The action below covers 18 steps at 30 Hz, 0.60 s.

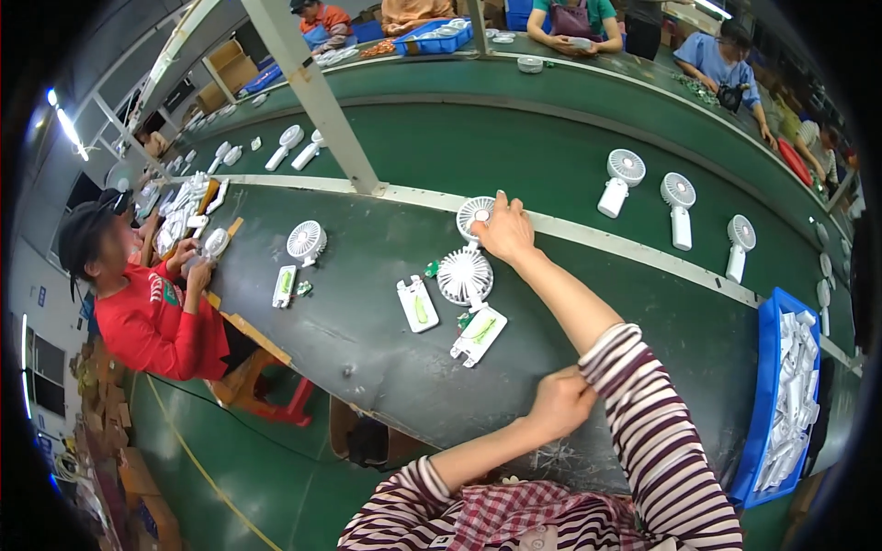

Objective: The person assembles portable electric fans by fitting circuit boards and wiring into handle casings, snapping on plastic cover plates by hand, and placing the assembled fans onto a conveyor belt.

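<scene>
My right hand (505, 231) reaches to the far edge of the dark work table and grips the round head of a white handheld fan (473, 213) by its right side. Just nearer lies an opened fan with a white grille (463, 276), its handle half (479, 336) showing a light-green piece inside. Left of it is another open handle half (417, 305), with small green circuit boards beside these parts. My left hand (562, 402) is closed next to the striped cuff of my right sleeve; its fingertips and anything in them are hidden.
Another opened fan (306, 241) lies farther left, near a person in red (165, 317) handling a fan. Along the green conveyor (542, 170) stand several white fans. A blue bin (764, 395) of white parts is at right. A metal post (317, 96) rises at the table's far edge.
</scene>
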Tool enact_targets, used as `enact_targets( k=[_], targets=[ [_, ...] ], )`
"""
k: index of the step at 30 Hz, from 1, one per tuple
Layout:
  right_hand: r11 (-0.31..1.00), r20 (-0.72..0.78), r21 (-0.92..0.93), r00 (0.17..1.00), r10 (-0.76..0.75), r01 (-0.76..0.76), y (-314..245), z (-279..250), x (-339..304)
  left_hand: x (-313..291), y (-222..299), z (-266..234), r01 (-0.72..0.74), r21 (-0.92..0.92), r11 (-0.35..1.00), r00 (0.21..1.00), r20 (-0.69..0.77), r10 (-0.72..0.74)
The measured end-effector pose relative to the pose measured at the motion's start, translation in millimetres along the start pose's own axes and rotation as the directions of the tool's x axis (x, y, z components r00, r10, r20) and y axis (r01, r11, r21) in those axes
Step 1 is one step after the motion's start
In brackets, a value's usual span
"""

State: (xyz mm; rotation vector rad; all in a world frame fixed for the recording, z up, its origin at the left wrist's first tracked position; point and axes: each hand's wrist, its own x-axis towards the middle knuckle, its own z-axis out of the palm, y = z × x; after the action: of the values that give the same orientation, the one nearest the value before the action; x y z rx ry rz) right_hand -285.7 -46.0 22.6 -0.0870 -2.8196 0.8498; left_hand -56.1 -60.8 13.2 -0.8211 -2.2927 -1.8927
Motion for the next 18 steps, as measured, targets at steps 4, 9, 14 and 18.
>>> enact_targets(
  k=[4, 9, 14, 18],
  targets=[
    [0.988, 0.157, -0.047, 0.975, 0.154, -0.148, -14.3, 11.4, 1.2, -5.0, -1.1, -59.3, -0.106, 0.358, 0.928, 0.972, -0.159, 0.172],
    [0.982, 0.123, 0.005, 0.974, 0.189, -0.191, -6.9, -2.6, -13.2, 7.5, -29.0, -103.5, 0.002, 0.714, 0.700, 0.995, -0.072, 0.071],
    [0.972, 0.008, 0.089, 0.976, 0.218, -0.218, 45.8, -29.7, -41.3, -8.2, -49.2, -111.0, -0.092, 0.752, 0.653, 0.996, 0.082, 0.046],
    [0.881, -0.014, 0.351, 0.939, 0.344, -0.318, 90.0, -66.4, -83.7, -29.6, -50.5, -120.4, -0.113, 0.737, 0.666, 0.993, 0.099, 0.059]
  ],
)
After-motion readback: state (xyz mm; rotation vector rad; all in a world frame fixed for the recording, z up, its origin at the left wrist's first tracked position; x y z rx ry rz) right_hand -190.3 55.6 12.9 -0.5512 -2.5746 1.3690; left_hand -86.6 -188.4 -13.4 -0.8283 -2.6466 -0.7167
